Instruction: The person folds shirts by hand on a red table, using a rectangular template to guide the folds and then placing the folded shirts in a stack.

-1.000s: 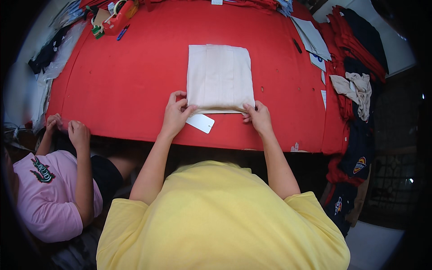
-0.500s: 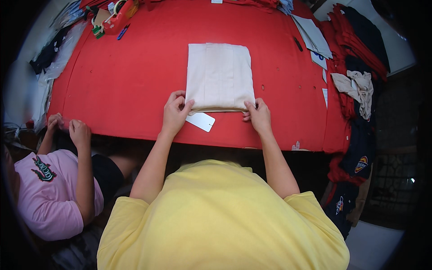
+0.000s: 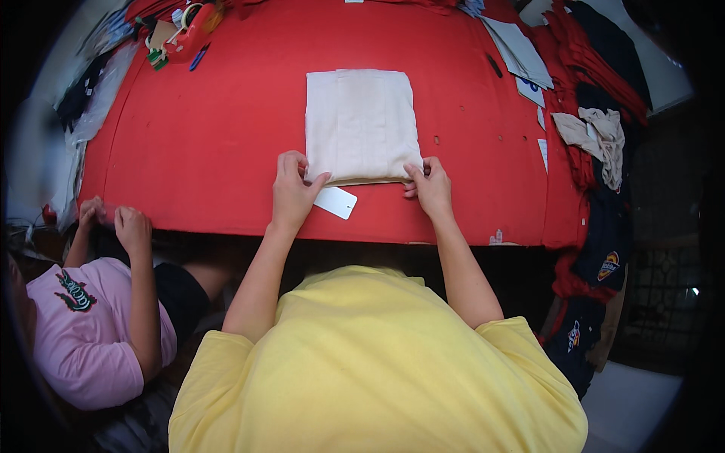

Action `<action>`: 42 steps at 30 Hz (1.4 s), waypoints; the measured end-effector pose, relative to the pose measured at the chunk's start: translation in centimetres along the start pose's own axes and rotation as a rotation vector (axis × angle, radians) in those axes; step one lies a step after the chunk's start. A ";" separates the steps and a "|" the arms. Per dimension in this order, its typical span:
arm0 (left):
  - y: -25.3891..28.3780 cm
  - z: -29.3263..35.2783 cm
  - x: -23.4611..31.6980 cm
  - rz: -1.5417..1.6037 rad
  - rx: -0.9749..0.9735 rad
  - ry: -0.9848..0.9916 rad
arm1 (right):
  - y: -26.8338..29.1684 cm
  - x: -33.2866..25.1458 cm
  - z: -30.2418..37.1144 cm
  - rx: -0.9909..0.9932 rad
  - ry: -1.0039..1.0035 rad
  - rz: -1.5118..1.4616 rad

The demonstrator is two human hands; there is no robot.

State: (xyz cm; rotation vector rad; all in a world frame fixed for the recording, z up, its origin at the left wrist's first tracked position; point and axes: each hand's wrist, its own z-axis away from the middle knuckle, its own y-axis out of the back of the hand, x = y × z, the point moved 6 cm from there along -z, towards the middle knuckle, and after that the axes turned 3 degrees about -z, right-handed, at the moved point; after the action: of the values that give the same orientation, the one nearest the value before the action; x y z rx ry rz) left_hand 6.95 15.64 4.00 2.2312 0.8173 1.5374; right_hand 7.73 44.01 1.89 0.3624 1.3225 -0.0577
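A folded cream garment (image 3: 362,124) lies flat as a neat rectangle on the red-covered table (image 3: 226,151). At its near left corner, my left hand (image 3: 294,189) has the edge between thumb and curled fingers. My right hand (image 3: 432,187) pinches the near right corner, thumb on top and some fingers tucked by the edge. From beneath the garment's near edge, beside my left thumb, pokes a white hang tag (image 3: 336,202) with a small hole. The underside of the garment is hidden.
A red tape dispenser (image 3: 198,29) and a blue pen (image 3: 199,57) lie far left. White sheets (image 3: 521,57) and a dark cutter-like tool (image 3: 494,66) are far right, near piled clothes (image 3: 596,143). At left, a person in a pink shirt (image 3: 91,317) holds clear plastic.
The view has shifted slightly, moving the table's contents a little left and up. My left thumb lies a bit further over the garment's near edge; both hands stay at its corners.
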 end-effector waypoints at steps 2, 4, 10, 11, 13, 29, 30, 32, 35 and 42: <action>1.1 0.1 3.1 -0.311 0.148 -0.261 | 0.4 0.5 -0.2 0.004 0.011 -0.164; 0.0 0.1 5.0 -0.335 -0.030 -0.336 | 1.3 0.9 0.0 -0.017 -0.015 -0.177; -6.4 0.9 8.0 -0.368 -0.273 -0.580 | 3.5 1.5 0.4 -0.037 -0.045 -0.031; -7.7 1.1 7.5 -0.384 -0.304 -0.583 | 3.7 1.7 0.5 -0.046 -0.043 0.026; -9.2 1.9 6.0 -0.398 -0.332 -0.582 | 3.8 -0.5 1.4 0.036 0.183 0.364; -10.0 -1.2 5.0 -0.451 -0.489 -0.495 | -16.0 -10.2 -12.2 -0.044 0.803 1.094; -10.1 -0.9 5.0 -0.451 -0.506 -0.473 | -16.2 -9.3 -12.3 -0.076 0.747 1.142; -10.1 -1.2 4.9 -0.439 -0.487 -0.438 | -16.5 -9.2 -12.9 -0.075 0.774 1.135; -9.8 -1.1 5.1 -0.423 -0.449 -0.430 | -16.5 -9.4 -12.9 -0.120 0.759 1.083; -9.7 -1.2 5.3 -0.429 -0.442 -0.447 | -8.4 -7.5 -14.2 0.109 0.470 0.991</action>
State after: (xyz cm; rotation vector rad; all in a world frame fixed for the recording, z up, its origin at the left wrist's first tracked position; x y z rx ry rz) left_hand 4.55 26.46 3.04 1.8170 0.6778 0.8699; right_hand -9.53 39.03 4.35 1.1377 1.4647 0.8299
